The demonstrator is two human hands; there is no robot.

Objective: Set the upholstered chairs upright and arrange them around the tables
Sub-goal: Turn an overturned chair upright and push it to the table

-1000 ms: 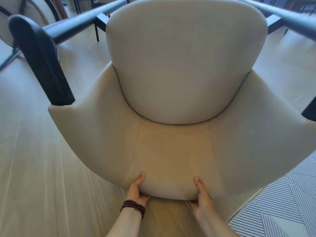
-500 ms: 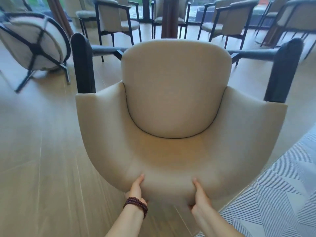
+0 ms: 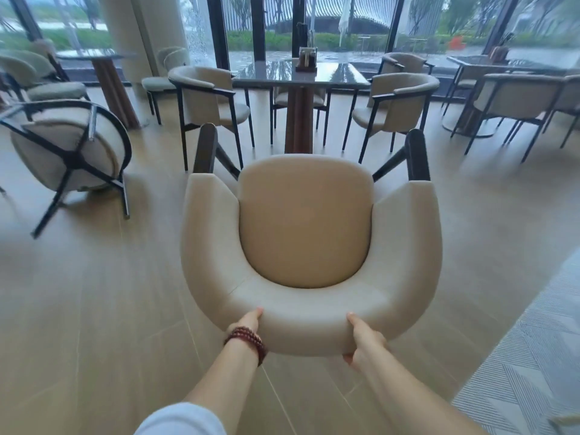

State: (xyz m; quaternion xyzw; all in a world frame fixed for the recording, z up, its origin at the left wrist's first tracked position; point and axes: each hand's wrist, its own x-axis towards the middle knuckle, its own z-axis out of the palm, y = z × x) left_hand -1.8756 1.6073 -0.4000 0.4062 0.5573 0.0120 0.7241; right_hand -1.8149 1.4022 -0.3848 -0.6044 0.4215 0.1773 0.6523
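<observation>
Both curled round the backrest rim, my left grip [image 3: 247,322] and right grip [image 3: 364,343] hold the upright chair [image 3: 304,221] near me; next, I'd judge, push it toward the far surface [image 3: 298,75].

Two arms show in the lower part of the view. The left forearm [image 3: 219,378] is bare up to a pale, bluish-white sleeve [image 3: 182,419] (only its rounded end shows, soft and blurred at the bottom edge). Around the left wrist sits a bracelet [image 3: 248,340] of small, round, dark red beads, wound in several close loops just behind the left hand [image 3: 248,321]. The right forearm [image 3: 408,390] is bare along all that shows, as is the right hand [image 3: 364,343].
</observation>
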